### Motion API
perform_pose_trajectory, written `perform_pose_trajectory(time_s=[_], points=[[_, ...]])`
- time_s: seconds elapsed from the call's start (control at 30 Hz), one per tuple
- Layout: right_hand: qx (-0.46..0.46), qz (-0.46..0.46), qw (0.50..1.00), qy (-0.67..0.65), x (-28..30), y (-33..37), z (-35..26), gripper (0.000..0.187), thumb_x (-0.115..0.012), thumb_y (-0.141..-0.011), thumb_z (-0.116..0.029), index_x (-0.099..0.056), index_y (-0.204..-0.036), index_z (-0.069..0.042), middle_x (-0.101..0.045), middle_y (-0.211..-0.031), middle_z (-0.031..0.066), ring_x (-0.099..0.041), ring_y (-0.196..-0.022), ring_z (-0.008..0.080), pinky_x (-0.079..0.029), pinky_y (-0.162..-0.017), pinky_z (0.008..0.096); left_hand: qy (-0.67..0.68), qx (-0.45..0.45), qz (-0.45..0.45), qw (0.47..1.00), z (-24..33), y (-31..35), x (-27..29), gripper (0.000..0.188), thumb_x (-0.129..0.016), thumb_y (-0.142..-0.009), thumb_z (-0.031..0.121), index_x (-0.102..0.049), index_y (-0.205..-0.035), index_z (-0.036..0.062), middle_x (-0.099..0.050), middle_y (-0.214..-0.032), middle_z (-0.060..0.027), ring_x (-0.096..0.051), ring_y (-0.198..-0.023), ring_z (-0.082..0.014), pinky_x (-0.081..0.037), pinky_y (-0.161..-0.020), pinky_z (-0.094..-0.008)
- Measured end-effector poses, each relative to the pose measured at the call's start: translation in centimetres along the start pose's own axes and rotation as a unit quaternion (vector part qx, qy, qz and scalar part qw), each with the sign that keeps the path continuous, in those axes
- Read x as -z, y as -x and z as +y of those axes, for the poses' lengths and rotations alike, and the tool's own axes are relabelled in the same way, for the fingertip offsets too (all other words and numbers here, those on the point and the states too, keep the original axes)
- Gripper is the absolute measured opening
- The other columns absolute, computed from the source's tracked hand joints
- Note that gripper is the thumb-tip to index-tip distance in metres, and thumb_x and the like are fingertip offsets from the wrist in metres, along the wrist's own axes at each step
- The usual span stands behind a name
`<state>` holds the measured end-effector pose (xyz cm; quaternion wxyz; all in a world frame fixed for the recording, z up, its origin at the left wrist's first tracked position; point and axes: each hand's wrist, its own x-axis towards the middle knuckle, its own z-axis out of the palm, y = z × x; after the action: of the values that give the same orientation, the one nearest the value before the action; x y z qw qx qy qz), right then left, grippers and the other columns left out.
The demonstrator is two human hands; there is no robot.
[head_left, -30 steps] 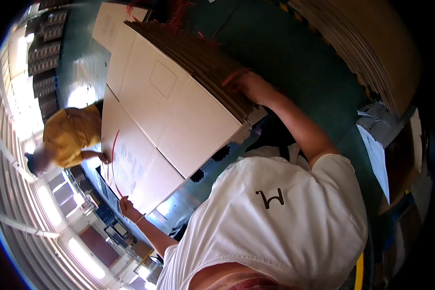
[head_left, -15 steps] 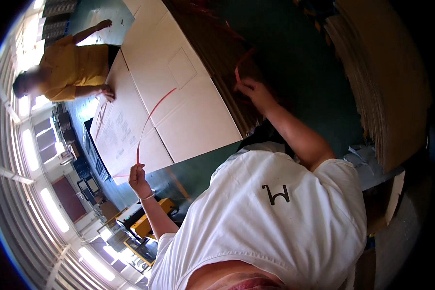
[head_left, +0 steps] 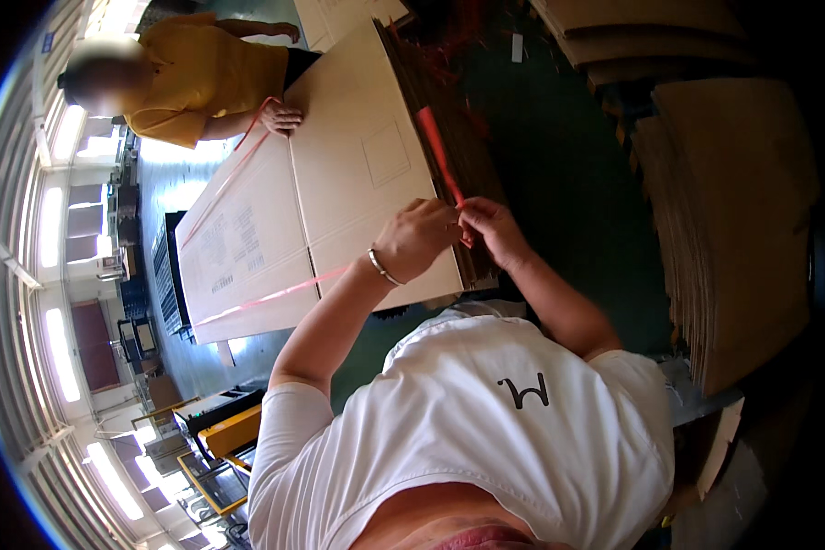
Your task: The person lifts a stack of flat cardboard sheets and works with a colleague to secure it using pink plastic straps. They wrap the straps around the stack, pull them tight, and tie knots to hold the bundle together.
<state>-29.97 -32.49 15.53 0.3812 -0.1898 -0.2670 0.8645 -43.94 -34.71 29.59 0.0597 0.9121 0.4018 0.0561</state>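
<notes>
A stack of flat cardboard sheets lies in front of me, its layered edges showing on the right side. My left hand, with a bracelet on its wrist, is closed at the stack's right edge, fingertips pinching a red strap. Close beside it, nearly touching, my right hand pinches the same strap; one loose end rises away from the fingers. A stretch of pink-red strap crosses the top sheet and passes out of sight behind my left wrist. Exactly how the ends overlap between my fingers is hidden.
Across the stack, a person in a yellow shirt rests a hand on the cardboard near another red strap. More stacked cardboard stands at the right. Yellow-and-black equipment is at the lower left.
My left hand has come rightward across the stack with its strap end and now meets my right hand. The right hand has lowered slightly. The other person's hand has shifted on the cardboard.
</notes>
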Motion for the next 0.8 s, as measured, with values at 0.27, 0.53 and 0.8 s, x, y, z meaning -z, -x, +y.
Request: perform_pose_trajectory(time_s=[0.27, 0.53, 0.8], points=[[0.022, -0.033, 0.996, 0.085, 0.3, -0.3, 0.7, 0.016, -0.048, -0.086, -0.009, -0.06, -0.095, -0.004, -0.056, -0.078, -0.0005, -0.049, -0.068, 0.0074, -0.041, -0.062, 0.0221, -0.062, -0.143, 0.026, 0.987, -1.1, -3.1, 0.3, 0.011, -0.062, -0.059, 0.013, -0.056, -0.067, 0.0106, -0.053, -0.071, 0.0001, -0.051, -0.067, -0.0166, -0.044, -0.056, -0.0294], [0.083, 0.104, 0.954, 0.267, 3.9, -0.6, 4.6, 0.023, -0.052, -0.085, -0.014, -0.055, -0.107, -0.006, -0.056, -0.104, 0.0064, -0.053, -0.096, 0.0137, -0.043, -0.082, 0.0274, -0.058, -0.11, 0.026, 0.992, 0.4, -5.9, -3.8, 0.013, -0.061, -0.059, 0.011, -0.06, -0.072, 0.0104, -0.054, -0.07, 0.0008, -0.052, -0.073, -0.0154, -0.045, -0.062, -0.0286], [0.009, 0.009, 1.0, -0.009, 2.3, -1.1, 2.3, 0.025, -0.053, -0.085, -0.015, -0.054, -0.108, -0.005, -0.056, -0.104, 0.0087, -0.052, -0.098, 0.015, -0.043, -0.084, 0.0302, -0.135, 0.138, -0.159, 0.968, 1.0, -6.9, -3.0, 0.01, -0.057, -0.074, 0.019, -0.063, -0.081, 0.0131, -0.06, -0.083, -0.0015, -0.057, -0.088, -0.0172, -0.047, -0.072, -0.0308]])
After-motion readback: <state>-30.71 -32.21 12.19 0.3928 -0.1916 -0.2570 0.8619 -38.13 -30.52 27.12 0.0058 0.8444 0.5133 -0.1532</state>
